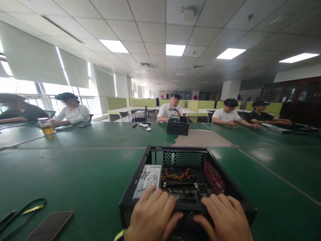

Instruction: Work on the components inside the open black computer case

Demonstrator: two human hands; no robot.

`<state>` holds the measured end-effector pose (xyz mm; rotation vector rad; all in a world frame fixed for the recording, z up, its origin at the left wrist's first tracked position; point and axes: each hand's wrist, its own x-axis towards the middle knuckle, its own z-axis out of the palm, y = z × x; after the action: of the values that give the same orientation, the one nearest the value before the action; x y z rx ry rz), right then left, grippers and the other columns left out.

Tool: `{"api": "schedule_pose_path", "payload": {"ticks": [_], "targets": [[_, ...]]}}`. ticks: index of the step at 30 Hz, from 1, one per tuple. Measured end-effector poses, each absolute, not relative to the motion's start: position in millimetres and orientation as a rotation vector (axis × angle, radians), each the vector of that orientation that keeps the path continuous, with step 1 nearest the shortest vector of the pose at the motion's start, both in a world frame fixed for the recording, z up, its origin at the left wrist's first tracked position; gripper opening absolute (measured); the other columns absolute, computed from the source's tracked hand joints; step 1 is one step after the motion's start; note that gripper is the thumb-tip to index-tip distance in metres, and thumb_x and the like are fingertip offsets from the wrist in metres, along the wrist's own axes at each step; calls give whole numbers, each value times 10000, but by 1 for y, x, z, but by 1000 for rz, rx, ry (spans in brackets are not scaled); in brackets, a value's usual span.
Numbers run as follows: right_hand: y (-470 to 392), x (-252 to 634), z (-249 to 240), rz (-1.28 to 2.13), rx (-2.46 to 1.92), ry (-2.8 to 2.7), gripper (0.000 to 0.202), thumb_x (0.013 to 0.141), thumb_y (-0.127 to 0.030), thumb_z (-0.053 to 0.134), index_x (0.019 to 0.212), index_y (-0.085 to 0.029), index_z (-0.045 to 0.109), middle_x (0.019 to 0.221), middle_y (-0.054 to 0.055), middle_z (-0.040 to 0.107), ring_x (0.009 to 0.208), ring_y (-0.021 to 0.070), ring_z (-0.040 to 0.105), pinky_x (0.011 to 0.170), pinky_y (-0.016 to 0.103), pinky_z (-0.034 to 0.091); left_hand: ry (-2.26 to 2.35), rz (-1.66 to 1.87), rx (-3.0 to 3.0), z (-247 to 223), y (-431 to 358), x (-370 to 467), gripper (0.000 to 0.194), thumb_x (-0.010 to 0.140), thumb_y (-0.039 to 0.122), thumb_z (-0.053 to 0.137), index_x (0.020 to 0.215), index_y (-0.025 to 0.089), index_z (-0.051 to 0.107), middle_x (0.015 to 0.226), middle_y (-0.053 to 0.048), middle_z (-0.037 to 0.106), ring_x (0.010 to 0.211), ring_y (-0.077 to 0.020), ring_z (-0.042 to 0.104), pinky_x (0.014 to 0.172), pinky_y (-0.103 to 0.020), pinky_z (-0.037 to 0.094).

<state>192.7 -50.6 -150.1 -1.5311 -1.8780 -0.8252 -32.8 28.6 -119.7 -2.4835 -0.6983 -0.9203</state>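
open computer case (187, 180) sits on the green worktop (75, 167) right before me | I have both hands on its near rim, left hand (152, 214) and right hand (223, 216), fingers draped flat, clasping nothing | phone (50, 226) and black cable (22, 212) lie left | second case (178, 125) stands farther off

Open office with green tables (75, 160), blind-covered windows (32, 60) on the left, ceiling light panels (175, 49), dark cabinets (296, 97).
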Motion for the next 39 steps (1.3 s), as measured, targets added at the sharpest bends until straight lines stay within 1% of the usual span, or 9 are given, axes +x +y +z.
{"api": "schedule_pose_path", "payload": {"ticks": [3,8,13,17,22,28,33,36,39], "targets": [[2,192,-135,-694,-1721,-1858,252,909,-423,481,979,-216,606,896,52,639,865,232,526,806,377,298,-784,-703,-2541,-107,79,-17,276,918,433,413,833,220,567,777,-20,618,786,-212,552,860,-410,390],[113,206,-116,-672,-1958,-1858,353,918,-506,413,959,-191,569,963,83,603,943,260,490,816,388,294,-966,-551,-2516,-92,184,19,331,932,470,379,922,197,566,922,-62,640,950,-239,529,963,-443,282],[212,229,-107,-594,-2094,-1856,407,917,-518,410,1039,-156,550,1058,124,595,1017,270,488,848,382,307,-1091,-522,-2521,-90,277,54,370,924,504,378,1002,202,577,973,-78,651,994,-261,526,888,-435,323],[259,244,-105,-563,-2114,-1874,452,918,-539,379,1043,-142,556,1070,141,604,1019,282,506,846,387,328,-1161,-547,-2509,-95,322,68,398,912,537,383,1039,219,585,1079,-77,633,1068,-277,487,892,-439,326],[280,254,-108,-517,-2120,-1914,472,904,-573,383,1049,-158,557,1090,141,609,1050,288,504,858,393,340,-1188,-531,-2522,-101,344,72,404,911,551,373,1001,238,611,1065,-57,655,1094,-277,482,925,-455,313],[277,256,-105,-454,-2131,-1961,499,904,-590,353,1035,-161,571,1064,136,630,1042,298,520,857,404,357,-1196,-465,-2557,-97,339,71,410,921,546,361,1014,234,611,1019,-61,660,1085,-263,514,935,-450,339],[275,252,-96,-457,-2143,-1990,416,910,-494,403,1074,-149,566,1119,134,615,1048,280,532,862,381,373,-1199,-372,-2596,-84,336,79,390,903,489,474,1049,147,592,1052,-73,616,995,-214,567,924,-454,406],[277,249,-94,-441,-2129,-2031,383,857,-441,514,1125,-169,549,1167,109,599,1061,259,535,886,360,372,-1230,-341,-2582,-81,337,83,420,875,501,519,1100,151,573,1082,-80,599,997,-221,567,909,-463,427],[279,245,-96,-419,-2140,-2002,400,846,-416,527,1154,-160,528,1207,117,573,1121,265,502,934,373,350,-1269,-345,-2547,-85,336,82,478,860,533,519,1158,160,544,1131,-92,577,1050,-244,541,931,-485,403]]}}
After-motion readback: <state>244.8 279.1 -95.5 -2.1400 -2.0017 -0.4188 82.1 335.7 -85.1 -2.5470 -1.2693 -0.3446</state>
